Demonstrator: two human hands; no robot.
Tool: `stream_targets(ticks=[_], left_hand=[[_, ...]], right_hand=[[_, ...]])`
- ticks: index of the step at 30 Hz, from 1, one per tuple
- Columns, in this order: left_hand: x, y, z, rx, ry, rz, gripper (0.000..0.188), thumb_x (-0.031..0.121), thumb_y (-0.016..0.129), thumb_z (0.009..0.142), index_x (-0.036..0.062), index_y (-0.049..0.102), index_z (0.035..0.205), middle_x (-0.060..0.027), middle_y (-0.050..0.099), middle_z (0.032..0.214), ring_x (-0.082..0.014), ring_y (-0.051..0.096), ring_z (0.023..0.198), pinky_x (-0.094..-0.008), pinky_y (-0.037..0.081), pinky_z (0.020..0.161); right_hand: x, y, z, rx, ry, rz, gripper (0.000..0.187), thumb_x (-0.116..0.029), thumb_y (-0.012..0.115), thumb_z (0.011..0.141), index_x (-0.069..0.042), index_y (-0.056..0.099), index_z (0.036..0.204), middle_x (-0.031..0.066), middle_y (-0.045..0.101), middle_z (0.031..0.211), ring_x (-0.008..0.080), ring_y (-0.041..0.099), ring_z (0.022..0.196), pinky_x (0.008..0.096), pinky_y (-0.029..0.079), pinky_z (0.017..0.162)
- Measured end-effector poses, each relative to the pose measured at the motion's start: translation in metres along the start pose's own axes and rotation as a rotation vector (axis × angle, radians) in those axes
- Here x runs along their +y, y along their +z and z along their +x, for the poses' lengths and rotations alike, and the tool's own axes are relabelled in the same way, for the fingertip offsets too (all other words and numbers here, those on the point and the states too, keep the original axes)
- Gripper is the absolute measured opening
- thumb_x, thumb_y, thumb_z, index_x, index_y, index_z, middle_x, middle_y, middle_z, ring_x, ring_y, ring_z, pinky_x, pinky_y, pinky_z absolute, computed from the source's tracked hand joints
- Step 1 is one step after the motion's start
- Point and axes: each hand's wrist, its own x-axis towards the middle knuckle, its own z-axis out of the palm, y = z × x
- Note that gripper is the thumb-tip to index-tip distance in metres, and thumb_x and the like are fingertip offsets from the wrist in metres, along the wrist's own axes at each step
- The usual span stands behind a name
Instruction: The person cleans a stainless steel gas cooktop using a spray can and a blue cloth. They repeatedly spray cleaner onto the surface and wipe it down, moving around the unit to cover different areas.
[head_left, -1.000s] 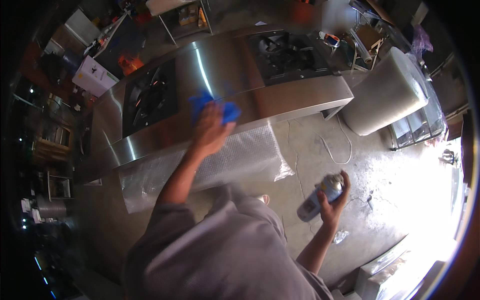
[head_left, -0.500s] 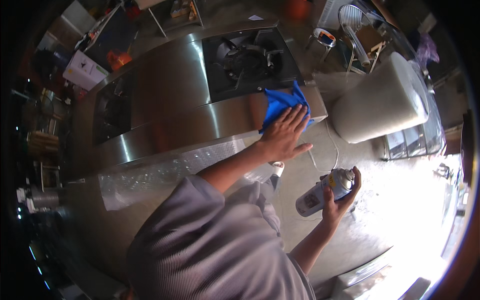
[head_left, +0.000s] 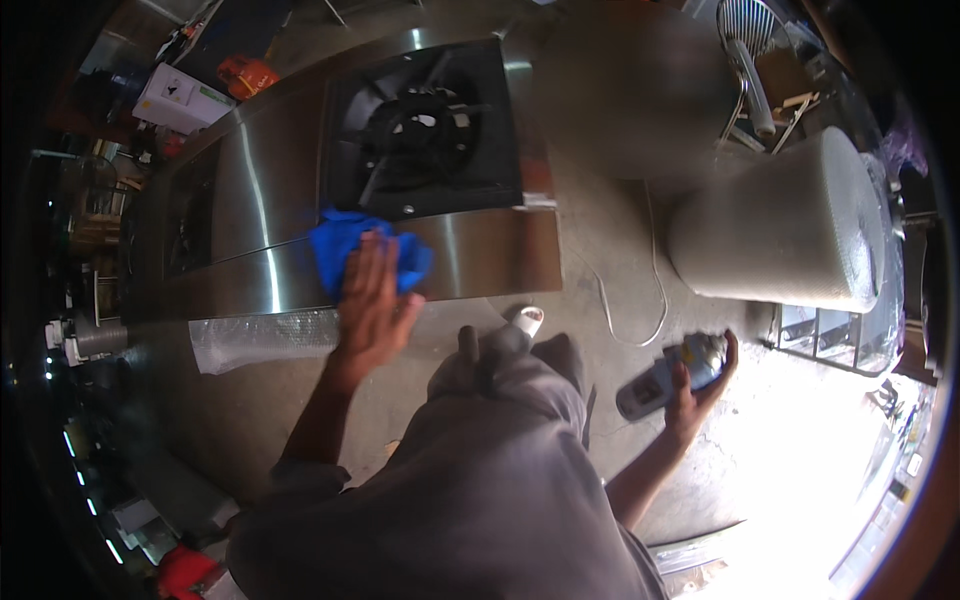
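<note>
My left hand (head_left: 372, 305) lies with outstretched fingers on a crumpled blue cloth (head_left: 336, 240), pressing it against the steel front strip of a gas stove (head_left: 490, 255). The thumb stands apart from the cloth. Just beyond the cloth is a black burner (head_left: 410, 135) with its pan support. Off to the right, above the floor, my right hand (head_left: 690, 395) is wrapped round a spray can (head_left: 655, 388). That can is tilted, its nozzle end up and to the right, with the index finger near the top.
A big roll of bubble wrap (head_left: 760, 235) stands at right by a wire rack (head_left: 830, 335). Bubble wrap (head_left: 260, 340) hangs below the stove's front. A white cord (head_left: 655, 290) loops over the floor. A white box (head_left: 180, 100) and orange gas cylinder (head_left: 245, 75) are far left.
My left hand has slid the blue cloth leftward along the steel strip, away from the stove's right end. The right hand still holds the spray can. The view has shifted too.
</note>
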Motion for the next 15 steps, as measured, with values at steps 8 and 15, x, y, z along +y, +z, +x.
stream_targets(ticks=[8,15], left_hand=[[0.169,0.026,0.097,-0.164,0.323,-0.071,0.086,0.055,0.052,0.102,-0.0076,0.033,0.158,-0.0304,0.029,0.166,-0.0426,0.024,0.158,-0.0543,0.016,0.129],[0.186,0.027,0.102,-0.198,0.054,-0.093,0.089,0.045,0.058,0.101,-0.0136,0.024,0.159,-0.0413,0.019,0.164,-0.0551,0.017,0.156,-0.0586,0.013,0.128]], right_hand=[[0.052,0.044,0.090,-0.372,0.167,0.330,0.086,-0.020,0.086,0.084,-0.002,0.040,0.154,0.0152,0.053,0.140,0.0248,0.056,0.126,0.0382,0.046,0.108],[0.080,0.103,0.144,-0.755,0.126,0.318,0.077,-0.011,0.084,0.083,-0.009,0.045,0.149,0.0146,0.064,0.130,0.0232,0.062,0.122,0.0370,0.048,0.106]])
